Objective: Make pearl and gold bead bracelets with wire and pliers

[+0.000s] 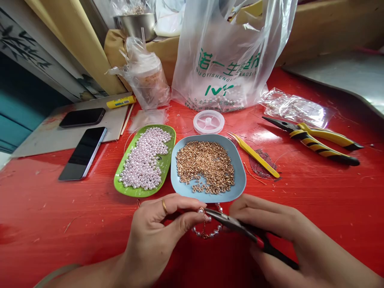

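Between thumb and fingertips, my left hand (160, 224) pinches a pearl bead bracelet (214, 233) at one end. The rest of the bracelet hangs in a loop below the fingers, with small gold-coloured parts on it. My right hand (276, 228) is wrapped round dark-handled pliers (237, 225), whose narrow tips touch or nearly touch the bracelet at my left fingertips. Just beyond the hands is a blue dish (241, 180) of gold-coloured beads and pins. To its left lies a green dish (118, 185) of pale pink pearl beads.
Yellow tweezers (258, 158) and yellow-black pliers (318, 140) lie on the right. A white spool (209, 122), a printed plastic bag (222, 60) and a wrapped cup (147, 76) stand behind the dishes. Two phones (83, 154) (82, 117) rest at the left.
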### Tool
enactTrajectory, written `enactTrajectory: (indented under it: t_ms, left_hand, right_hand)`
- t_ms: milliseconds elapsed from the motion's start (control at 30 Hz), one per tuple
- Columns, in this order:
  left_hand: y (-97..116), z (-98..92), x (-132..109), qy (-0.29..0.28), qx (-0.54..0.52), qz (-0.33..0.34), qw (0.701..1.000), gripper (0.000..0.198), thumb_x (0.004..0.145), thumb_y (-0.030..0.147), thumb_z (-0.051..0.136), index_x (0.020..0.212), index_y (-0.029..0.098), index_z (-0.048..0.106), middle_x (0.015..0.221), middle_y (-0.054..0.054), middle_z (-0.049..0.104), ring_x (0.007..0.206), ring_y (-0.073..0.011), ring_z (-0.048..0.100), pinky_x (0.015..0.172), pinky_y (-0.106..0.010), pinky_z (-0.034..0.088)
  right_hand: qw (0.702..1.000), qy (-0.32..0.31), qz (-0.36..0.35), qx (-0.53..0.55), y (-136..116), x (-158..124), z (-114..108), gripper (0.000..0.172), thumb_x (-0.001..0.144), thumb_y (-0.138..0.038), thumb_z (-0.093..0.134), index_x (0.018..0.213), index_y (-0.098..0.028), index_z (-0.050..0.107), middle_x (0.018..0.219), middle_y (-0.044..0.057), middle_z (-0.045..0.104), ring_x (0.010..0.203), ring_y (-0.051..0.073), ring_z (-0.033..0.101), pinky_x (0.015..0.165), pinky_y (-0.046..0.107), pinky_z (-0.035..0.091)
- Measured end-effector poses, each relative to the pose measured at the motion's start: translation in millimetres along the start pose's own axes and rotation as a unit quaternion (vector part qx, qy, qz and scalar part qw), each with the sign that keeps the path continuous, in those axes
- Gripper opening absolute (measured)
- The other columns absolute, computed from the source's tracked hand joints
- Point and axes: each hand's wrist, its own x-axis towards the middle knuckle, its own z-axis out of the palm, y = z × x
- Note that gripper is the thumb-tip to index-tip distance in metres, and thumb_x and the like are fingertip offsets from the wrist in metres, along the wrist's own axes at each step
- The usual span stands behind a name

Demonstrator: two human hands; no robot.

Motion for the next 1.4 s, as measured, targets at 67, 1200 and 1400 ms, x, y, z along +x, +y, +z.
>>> enactTrajectory:
  t_ms: [67, 1200, 1400]
  left_hand:
    - [0, -1.6, 0, -0.018, 0.007, 0.03, 0.999, 0.021, 0.069, 0.008, 0.073, 0.08, 0.025, 0.075, 0.067, 0.003, 0.072, 0.059, -0.0084, 0.066, 0.057, -0.011, 0.054]
    - [2, 0.1, -1, -0.054, 0.043, 0.082, 0.994, 0.013, 0.072, 0.006, 0.07, 0.077, 0.018, 0.073, 0.067, -0.003, 0.071, 0.061, -0.013, 0.065, 0.057, -0.019, 0.055]
    - [3, -0.2, -2, -0.03, 0.054, 0.099, 0.993, 0.012, 0.069, 0.007, 0.073, 0.075, 0.018, 0.073, 0.064, -0.002, 0.07, 0.059, -0.0122, 0.064, 0.055, -0.017, 0.054]
  right_hand:
    - [0.995, -0.026, 0.054, 0.082, 4, -4, 0, 0.028, 0.07, -0.007, 0.053, 0.082, -0.028, 0.067, 0.11, 0.0, 0.065, 0.087, 0.016, 0.066, 0.073, 0.024, 0.054]
    - [0.999, 0.016, -0.022, -0.042, 1, -7, -1, 0.058, 0.074, -0.004, 0.051, 0.121, -0.037, 0.059, 0.13, 0.001, 0.056, 0.12, 0.022, 0.052, 0.092, 0.03, 0.05]
    - [0.998, 0.041, -0.029, -0.037, 4, -5, 1, 0.054, 0.074, -0.005, 0.051, 0.117, -0.036, 0.062, 0.126, 0.003, 0.059, 0.117, 0.023, 0.055, 0.09, 0.031, 0.051]
